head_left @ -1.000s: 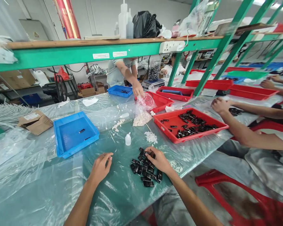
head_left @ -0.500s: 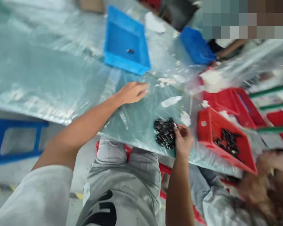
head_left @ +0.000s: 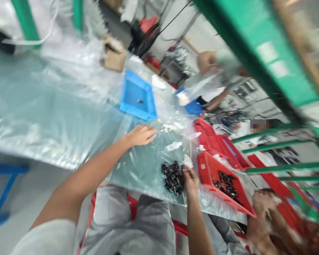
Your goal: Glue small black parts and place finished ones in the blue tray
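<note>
The view is tilted and blurred. My left hand (head_left: 140, 135) rests palm down on the plastic-covered table (head_left: 42, 106), holding nothing I can make out. My right hand (head_left: 190, 180) lies at the right edge of a pile of small black parts (head_left: 172, 177), fingers curled over them; whether it grips one is unclear. A small white bottle (head_left: 174, 145) lies on the sheet between my hands. A little heap of white bits (head_left: 187, 161) sits just beyond the black pile.
A blue tray (head_left: 138, 97) with one dark part stands beyond my left hand. Red trays (head_left: 218, 177) holding black parts lie to the right. Another person's hand (head_left: 260, 205) is at the right, one more person works across the table. Green shelf frame (head_left: 255, 53) overhead.
The camera has swung and tilted hard, from a level view to a slanted look down at my lap and table. My hands stay near the black pile; the left has moved away from it.
</note>
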Tool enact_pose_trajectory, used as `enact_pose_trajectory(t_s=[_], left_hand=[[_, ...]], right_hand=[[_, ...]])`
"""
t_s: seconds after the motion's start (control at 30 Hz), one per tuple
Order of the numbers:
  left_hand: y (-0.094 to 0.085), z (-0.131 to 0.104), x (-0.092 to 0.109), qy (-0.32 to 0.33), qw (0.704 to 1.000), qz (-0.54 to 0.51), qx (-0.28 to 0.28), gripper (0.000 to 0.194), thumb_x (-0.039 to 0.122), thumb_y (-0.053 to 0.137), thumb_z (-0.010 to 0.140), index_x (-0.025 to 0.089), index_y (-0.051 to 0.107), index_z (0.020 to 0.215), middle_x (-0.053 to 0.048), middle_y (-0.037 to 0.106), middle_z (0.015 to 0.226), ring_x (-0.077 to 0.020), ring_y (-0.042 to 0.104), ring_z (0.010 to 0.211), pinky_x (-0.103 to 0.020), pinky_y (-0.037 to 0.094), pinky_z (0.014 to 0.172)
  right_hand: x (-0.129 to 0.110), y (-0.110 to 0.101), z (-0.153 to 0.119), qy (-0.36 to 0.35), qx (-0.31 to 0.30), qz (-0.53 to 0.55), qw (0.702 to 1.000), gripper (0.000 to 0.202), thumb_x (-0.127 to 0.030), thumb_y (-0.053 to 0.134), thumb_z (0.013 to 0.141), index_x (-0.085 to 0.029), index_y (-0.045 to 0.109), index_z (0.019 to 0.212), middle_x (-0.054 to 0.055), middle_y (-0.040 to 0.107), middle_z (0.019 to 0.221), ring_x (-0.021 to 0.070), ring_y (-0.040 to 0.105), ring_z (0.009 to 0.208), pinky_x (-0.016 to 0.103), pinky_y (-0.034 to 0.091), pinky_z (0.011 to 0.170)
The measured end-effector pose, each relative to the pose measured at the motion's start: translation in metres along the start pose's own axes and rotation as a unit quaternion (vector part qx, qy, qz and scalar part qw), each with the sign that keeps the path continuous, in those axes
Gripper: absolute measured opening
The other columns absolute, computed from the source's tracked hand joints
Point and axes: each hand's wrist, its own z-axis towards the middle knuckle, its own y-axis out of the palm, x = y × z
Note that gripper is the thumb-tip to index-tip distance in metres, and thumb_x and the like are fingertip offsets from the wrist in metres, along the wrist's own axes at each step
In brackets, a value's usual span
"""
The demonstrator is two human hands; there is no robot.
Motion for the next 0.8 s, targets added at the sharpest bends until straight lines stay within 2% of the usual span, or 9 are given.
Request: enact_pose_trajectory(t_s=[0.03,0.07,0.1,0.23,0.3,0.43,0.6,0.7,0.8], left_hand=[[0.002,0.002,-0.004,0.016,1.0,0.007,-0.001,0.024,0.036,0.069,0.11,0.015,0.078,0.119,-0.007,0.084,0.12,-0.0221,0.083,0.109,-0.046,0.069,0.102],[0.004,0.006,-0.009,0.029,0.999,0.015,-0.001,0.021,0.036,0.075,0.107,0.019,0.078,0.119,-0.007,0.084,0.118,-0.0217,0.082,0.104,-0.046,0.07,0.098],[0.006,0.01,-0.015,0.042,0.999,0.02,-0.003,0.023,0.037,0.075,0.107,0.018,0.077,0.12,-0.006,0.083,0.116,-0.0222,0.081,0.101,-0.046,0.07,0.095],[0.015,0.02,-0.032,0.073,0.997,0.017,-0.006,0.027,0.042,0.069,0.11,0.019,0.075,0.122,-0.004,0.082,0.104,-0.0212,0.08,0.093,-0.045,0.069,0.09],[0.018,0.019,-0.035,0.072,0.997,0.009,-0.001,0.028,0.042,0.065,0.111,0.019,0.075,0.124,-0.006,0.083,0.106,-0.0223,0.081,0.094,-0.046,0.069,0.091],[0.019,0.016,-0.035,0.051,0.999,-0.003,0.007,0.031,0.035,0.049,0.112,0.026,0.077,0.124,-0.009,0.088,0.103,-0.0234,0.084,0.087,-0.04,0.069,0.083],[0.014,0.017,-0.037,0.01,1.0,-0.007,0.009,0.03,0.037,0.052,0.109,0.029,0.076,0.124,-0.007,0.09,0.108,-0.025,0.087,0.087,-0.037,0.07,0.082],[0.011,0.018,-0.04,-0.021,1.0,-0.008,0.015,0.028,0.039,0.052,0.108,0.035,0.077,0.121,-0.004,0.091,0.107,-0.0248,0.088,0.087,-0.037,0.072,0.081],[0.011,0.019,-0.043,-0.05,0.998,-0.004,0.028,0.025,0.045,0.057,0.104,0.046,0.076,0.12,0.006,0.091,0.098,-0.0244,0.087,0.083,-0.037,0.074,0.077]], right_hand=[[-0.002,0.002,0.002,0.005,-0.009,0.01,1.0,0.032,-0.044,0.073,0.108,-0.015,0.074,0.122,0.006,0.078,0.113,0.0167,0.075,0.091,0.035,0.068,0.082],[-0.004,0.004,0.005,0.011,-0.019,0.022,0.999,0.031,-0.044,0.074,0.107,-0.015,0.075,0.12,0.006,0.078,0.113,0.0168,0.075,0.092,0.035,0.068,0.083],[-0.006,0.005,0.008,0.017,-0.028,0.035,0.999,0.031,-0.044,0.074,0.107,-0.015,0.075,0.119,0.006,0.078,0.113,0.017,0.075,0.092,0.036,0.068,0.084],[-0.017,0.004,0.015,0.022,-0.064,0.068,0.995,0.032,-0.048,0.072,0.108,-0.017,0.074,0.113,0.003,0.077,0.105,0.0167,0.074,0.089,0.035,0.066,0.084],[-0.022,0.0,0.017,0.018,-0.085,0.082,0.993,0.034,-0.051,0.071,0.108,-0.018,0.073,0.111,0.002,0.075,0.098,0.0156,0.071,0.084,0.034,0.064,0.081],[-0.034,-0.005,0.031,-0.002,-0.121,0.112,0.986,0.039,-0.058,0.069,0.106,-0.019,0.071,0.11,0.001,0.072,0.094,0.0152,0.068,0.081,0.033,0.061,0.077],[-0.045,-0.004,0.066,-0.044,-0.169,0.131,0.976,0.042,-0.06,0.072,0.103,-0.018,0.07,0.106,0.001,0.071,0.092,0.0159,0.069,0.082,0.034,0.061,0.079],[-0.051,0.001,0.082,-0.073,-0.197,0.127,0.969,0.032,-0.051,0.075,0.099,-0.02,0.07,0.102,0.001,0.075,0.092,0.0177,0.072,0.086,0.037,0.061,0.085],[-0.057,0.009,0.088,-0.103,-0.219,0.108,0.964,0.011,-0.035,0.074,0.095,-0.024,0.073,0.096,0.0,0.078,0.088,0.019,0.073,0.083,0.035,0.059,0.083]])
